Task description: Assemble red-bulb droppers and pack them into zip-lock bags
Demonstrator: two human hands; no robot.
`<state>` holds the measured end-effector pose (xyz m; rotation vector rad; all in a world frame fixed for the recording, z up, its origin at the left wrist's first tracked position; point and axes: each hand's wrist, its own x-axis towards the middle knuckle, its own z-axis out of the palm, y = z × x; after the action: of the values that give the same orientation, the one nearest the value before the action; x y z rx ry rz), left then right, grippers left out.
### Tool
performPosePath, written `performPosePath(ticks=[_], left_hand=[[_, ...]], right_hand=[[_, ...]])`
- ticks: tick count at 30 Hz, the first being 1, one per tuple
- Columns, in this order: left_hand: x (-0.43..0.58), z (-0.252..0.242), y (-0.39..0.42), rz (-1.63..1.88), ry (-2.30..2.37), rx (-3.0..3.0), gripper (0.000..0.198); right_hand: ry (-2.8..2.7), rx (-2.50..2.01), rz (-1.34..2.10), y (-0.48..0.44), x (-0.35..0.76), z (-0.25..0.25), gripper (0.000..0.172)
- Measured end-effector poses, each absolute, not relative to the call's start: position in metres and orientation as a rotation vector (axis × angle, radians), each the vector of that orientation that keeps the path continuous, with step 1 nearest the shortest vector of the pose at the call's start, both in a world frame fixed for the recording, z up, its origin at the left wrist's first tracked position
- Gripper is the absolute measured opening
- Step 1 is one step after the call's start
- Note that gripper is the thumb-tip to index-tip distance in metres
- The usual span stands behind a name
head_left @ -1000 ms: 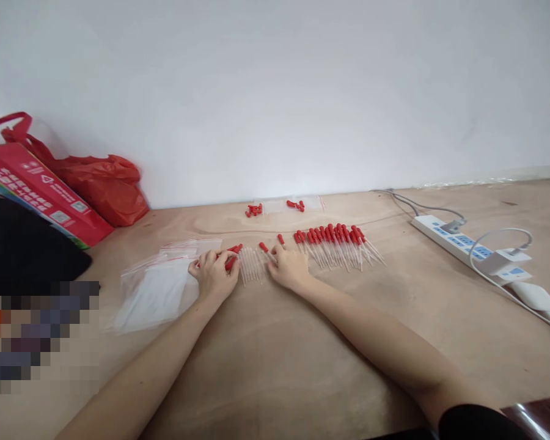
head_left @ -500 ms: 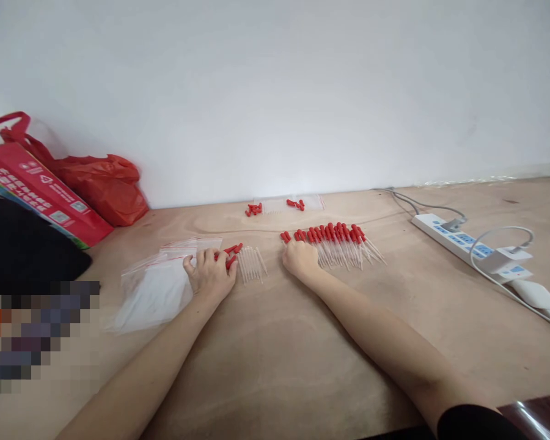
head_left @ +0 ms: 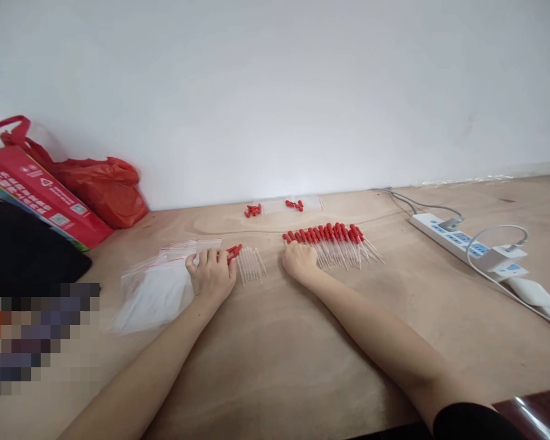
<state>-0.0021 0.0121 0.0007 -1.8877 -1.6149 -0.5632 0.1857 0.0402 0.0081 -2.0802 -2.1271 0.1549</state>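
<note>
With twelve straight ahead, the left hand (head_left: 211,272) curls at eleven over small red tapered bulbs (head_left: 233,251); the right hand (head_left: 299,260) bends near twelve. Hidden fingertips leave both grips unclear. Between them, slim clear bare tubes (head_left: 252,266) seem left uncapped. At one, red-topped clear droppers (head_left: 330,235) look finished. Farther, near twelve, spare red bulbs (head_left: 253,211) lie unattached.
</note>
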Motion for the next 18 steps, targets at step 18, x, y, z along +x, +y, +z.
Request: performPosePath(ticks=[18], left_hand=[[0.061, -0.007, -0.027, -0.833, -1.435, -2.624, 0.014]], right_hand=[[-2.272, -1.024, 0.038, -0.017, 0.273, -0.026, 0.025]])
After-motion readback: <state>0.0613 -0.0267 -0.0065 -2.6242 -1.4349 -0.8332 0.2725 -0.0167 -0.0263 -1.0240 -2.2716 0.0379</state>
